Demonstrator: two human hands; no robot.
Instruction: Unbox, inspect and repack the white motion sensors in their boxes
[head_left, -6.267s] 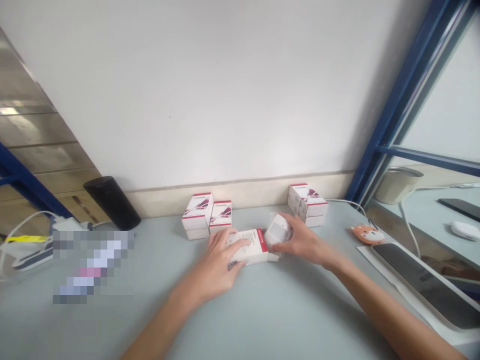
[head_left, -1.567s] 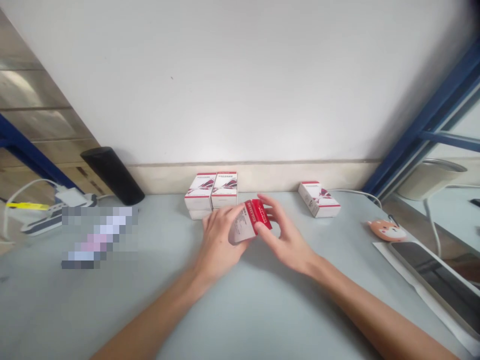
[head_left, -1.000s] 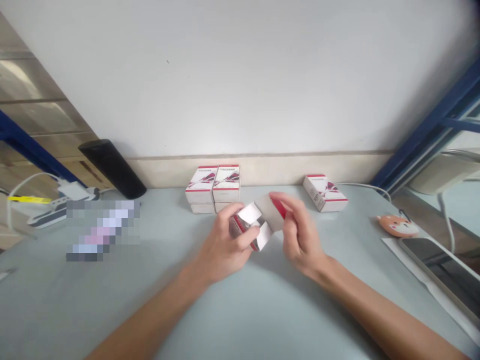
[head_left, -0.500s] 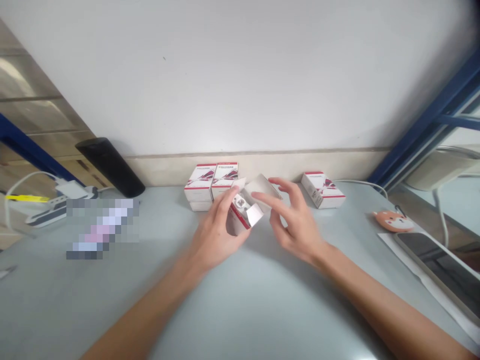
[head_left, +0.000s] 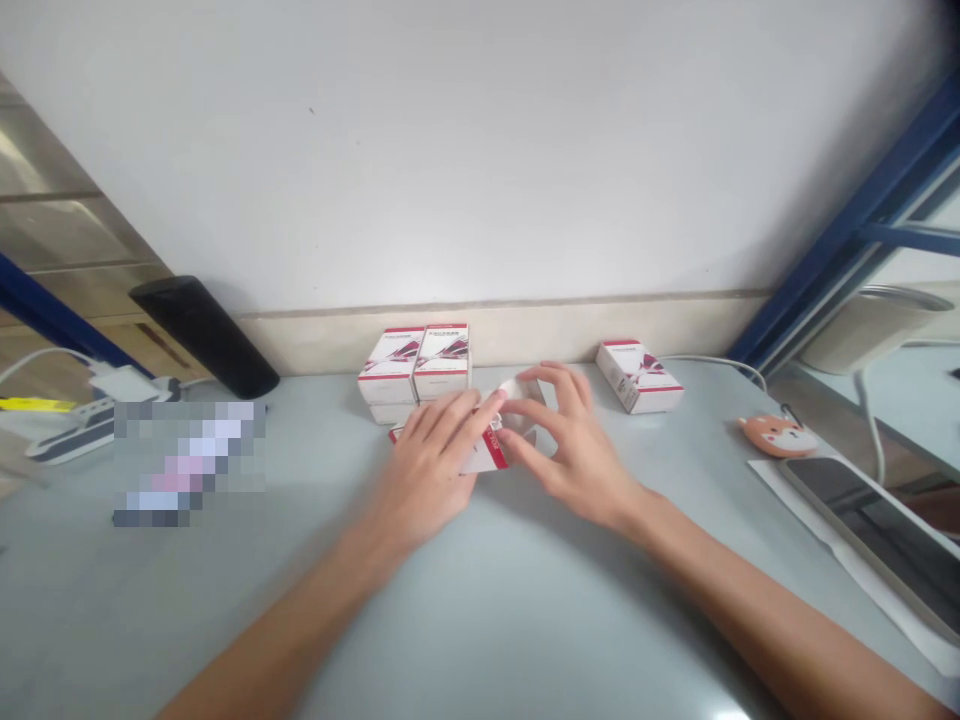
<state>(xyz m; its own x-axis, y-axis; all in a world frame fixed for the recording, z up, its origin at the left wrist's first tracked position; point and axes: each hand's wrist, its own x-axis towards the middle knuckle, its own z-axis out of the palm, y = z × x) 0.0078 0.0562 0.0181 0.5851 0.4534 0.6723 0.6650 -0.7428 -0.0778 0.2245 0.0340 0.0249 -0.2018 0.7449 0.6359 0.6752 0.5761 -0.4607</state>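
Note:
A small white and red carton (head_left: pixel 486 452) lies on the pale grey table (head_left: pixel 525 620) between my hands. My left hand (head_left: pixel 431 470) rests flat on top of it, fingers stretched out and pressing it down. My right hand (head_left: pixel 570 445) is at its open end, with the fingertips pinching a white flap (head_left: pixel 512 388). What is inside the carton is hidden. Just behind my hands, against the wall, stands a stack of like cartons (head_left: pixel 414 365). One more carton (head_left: pixel 637 375) lies alone to the right.
A black cylinder (head_left: pixel 202 335) leans by the wall at the left, near a power strip (head_left: pixel 67 435) with white cables. At the right lie an orange animal-shaped trinket (head_left: pixel 778 437), a dark tablet (head_left: pixel 877 530) and a blue metal frame (head_left: pixel 840 240).
The carton was held up with its end flaps open half a second ago. It now lies on the table under my left palm, and my right fingers have come to its flap.

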